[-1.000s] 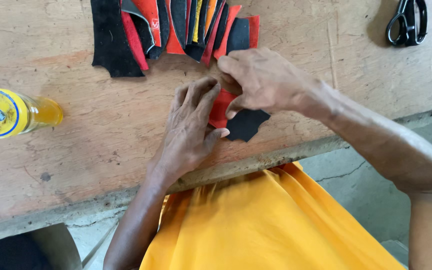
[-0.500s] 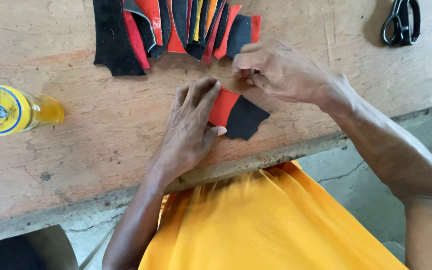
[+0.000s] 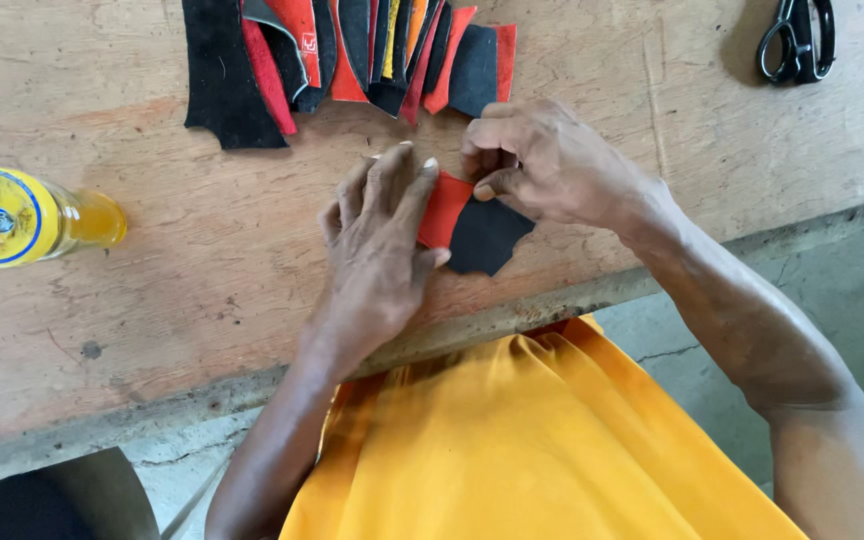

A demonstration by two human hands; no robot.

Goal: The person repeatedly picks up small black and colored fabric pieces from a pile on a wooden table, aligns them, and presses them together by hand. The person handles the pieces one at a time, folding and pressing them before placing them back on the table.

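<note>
Near the wooden workbench (image 3: 202, 280) edge, left hand (image 3: 377, 250) presses flat, fingers spread, while right hand (image 3: 542, 165) pinches the red-and-black cut piece (image 3: 477, 225), seemingly thin, limp, best gripped by its edges.

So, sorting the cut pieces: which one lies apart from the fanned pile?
The red-and-black cut piece under both hands, near the table edge; the others overlap in the fanned pile at the far side.

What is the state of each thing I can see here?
Left hand: flat, pressing down on the red piece.
Right hand: pinching the upper edge of the pieces.
Red piece: flat, joined to the black piece.
Cut pieces: fanned out, overlapping.
Scissors: lying untouched.
Yellow bottle: lying on its side.
</note>
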